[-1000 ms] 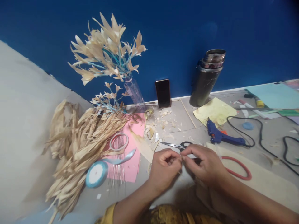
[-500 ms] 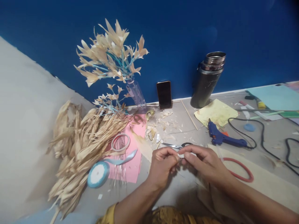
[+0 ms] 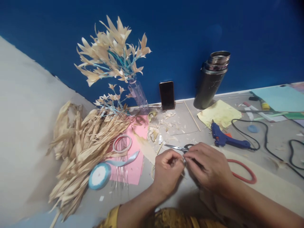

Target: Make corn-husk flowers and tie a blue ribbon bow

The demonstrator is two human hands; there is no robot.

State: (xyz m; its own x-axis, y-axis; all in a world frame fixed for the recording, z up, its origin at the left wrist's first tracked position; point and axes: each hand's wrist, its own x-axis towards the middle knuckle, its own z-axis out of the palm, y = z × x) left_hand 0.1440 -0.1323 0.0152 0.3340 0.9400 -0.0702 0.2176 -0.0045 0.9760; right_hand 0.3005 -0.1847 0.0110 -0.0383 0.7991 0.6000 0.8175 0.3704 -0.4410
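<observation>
Both hands meet near the table's front, fingertips together. My left hand (image 3: pixel 169 171) is closed in a pinch, thumb against a curled index finger. A thin strand pokes out beneath it, too fine to identify. My right hand (image 3: pixel 209 164) also pinches at the same spot, its fingertips touching or nearly touching the left ones. What lies between the fingers is mostly hidden. Just beyond them lie scissors (image 3: pixel 176 147), blades pointing left, handles partly behind my right hand. A blue glue gun (image 3: pixel 228 139) rests to the right, beside a red ring (image 3: pixel 244 173).
Left are dried corn husks (image 3: pixel 87 148), a blue ribbon spool (image 3: pixel 99 176), a tape roll (image 3: pixel 130 144) and pink paper (image 3: pixel 133 172). Behind stand husk flowers (image 3: pixel 114 47) in a clear bottle (image 3: pixel 139 95), a phone (image 3: pixel 167 95) and a dark flask (image 3: pixel 210 85). A cord (image 3: pixel 268 139) winds at right.
My right hand has turned over and curled its fingers closer to the left fingertips. The small white piece seen between the fingers is now hidden. My left hand has shifted slightly.
</observation>
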